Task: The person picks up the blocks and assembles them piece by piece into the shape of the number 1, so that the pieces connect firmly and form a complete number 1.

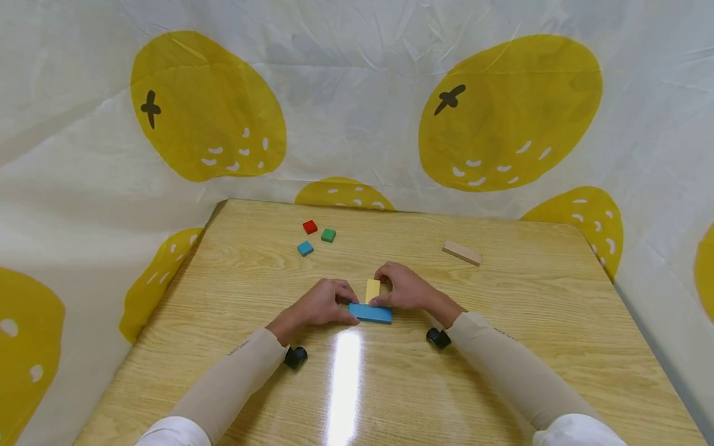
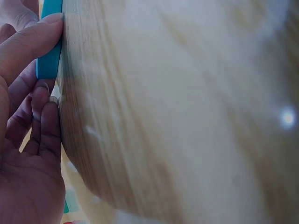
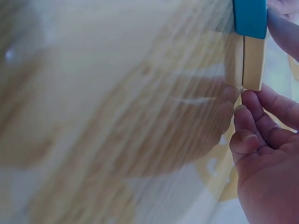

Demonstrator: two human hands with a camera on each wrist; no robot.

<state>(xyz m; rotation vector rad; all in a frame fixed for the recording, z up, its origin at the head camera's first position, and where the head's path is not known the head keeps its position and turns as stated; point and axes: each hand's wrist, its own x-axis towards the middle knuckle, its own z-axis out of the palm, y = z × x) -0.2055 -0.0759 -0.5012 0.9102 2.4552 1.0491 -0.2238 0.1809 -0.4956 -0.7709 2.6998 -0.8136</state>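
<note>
A long blue block (image 1: 370, 314) lies flat on the table, with a yellow block (image 1: 372, 290) set crosswise behind it, its near end against or very close to the blue one. My left hand (image 1: 323, 303) pinches the left end of the blue block, thumb on the near side and fingers on the far side. In the left wrist view that thumb presses on the blue block's edge (image 2: 49, 67). My right hand (image 1: 406, 287) holds the yellow block (image 3: 253, 63) between thumb and index finger, from its right side. The thumb tip is close to the blue block (image 3: 251, 18).
Small red (image 1: 310, 227), green (image 1: 328, 235) and blue squares (image 1: 305, 248) lie in a group at the back left. A long plain wooden block (image 1: 462, 253) rests at the back right. Patterned cloth (image 1: 357, 124) hangs behind the wooden table (image 1: 251, 248).
</note>
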